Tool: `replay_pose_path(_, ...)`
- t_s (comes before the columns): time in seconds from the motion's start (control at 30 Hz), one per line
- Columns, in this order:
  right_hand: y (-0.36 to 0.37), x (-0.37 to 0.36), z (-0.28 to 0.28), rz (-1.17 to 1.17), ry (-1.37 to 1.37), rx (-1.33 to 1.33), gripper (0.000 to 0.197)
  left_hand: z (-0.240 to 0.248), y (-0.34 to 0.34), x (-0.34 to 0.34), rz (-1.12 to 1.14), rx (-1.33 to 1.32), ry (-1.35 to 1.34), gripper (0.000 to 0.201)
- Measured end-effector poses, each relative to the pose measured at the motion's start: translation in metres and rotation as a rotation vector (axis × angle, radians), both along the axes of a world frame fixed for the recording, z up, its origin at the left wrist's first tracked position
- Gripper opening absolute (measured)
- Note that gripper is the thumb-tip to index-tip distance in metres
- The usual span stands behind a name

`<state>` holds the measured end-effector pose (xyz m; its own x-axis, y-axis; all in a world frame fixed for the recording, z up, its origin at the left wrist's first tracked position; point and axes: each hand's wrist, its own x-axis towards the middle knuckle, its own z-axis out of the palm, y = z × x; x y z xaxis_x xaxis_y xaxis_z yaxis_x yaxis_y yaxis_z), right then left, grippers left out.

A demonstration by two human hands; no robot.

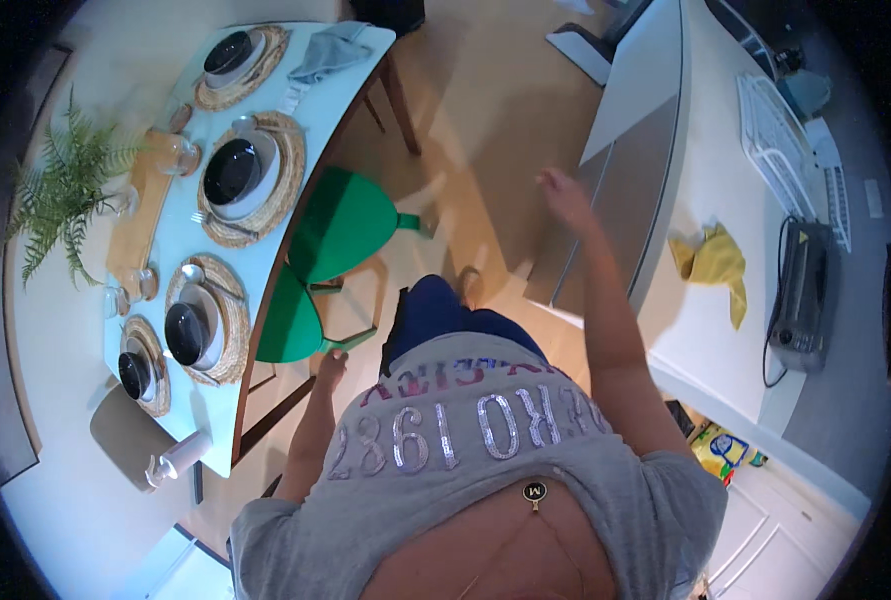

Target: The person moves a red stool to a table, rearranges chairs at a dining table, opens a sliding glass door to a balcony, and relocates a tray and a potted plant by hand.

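Table [330,105] looks mostly laid

Four black bowls [232,172] sit on plates over woven placemats [293,165]. Leftover bit: yellow cloth [713,262] crumpled on the counter [685,340]. Left hand [333,367] near a green chair [287,322], right hand [568,200] by the drawers [625,200]; can't tell if spread or closed.

L hand [333,368] low, R hand [565,198] fwd (outstretched)

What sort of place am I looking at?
Probably a home dining area: a table set with dark bowls on woven placemats, green seats beside it, and a pale counter opposite.
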<state>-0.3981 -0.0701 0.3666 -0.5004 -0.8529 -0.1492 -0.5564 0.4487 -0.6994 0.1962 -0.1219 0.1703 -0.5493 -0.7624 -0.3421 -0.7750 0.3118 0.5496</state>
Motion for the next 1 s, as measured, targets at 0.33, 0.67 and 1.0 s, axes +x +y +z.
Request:
replay_pose_path(0.33,-0.041,-0.020,-0.030,0.022,-0.338,-0.033,0.031,0.051,-0.109,-0.170,0.174,0.254,-0.084,0.045)
replay_pose_path(0.67,-0.067,-0.114,-0.016,-0.190,-0.372,-0.036,0.030,0.058,-0.226,-0.346,-0.180,0.277,-0.092,0.047)
replay_pose_path(1.0,-0.442,-0.135,0.060,0.327,-0.185,-0.189,0.041,0.187,-0.401,-0.540,0.472,1.052,1.094,0.043)
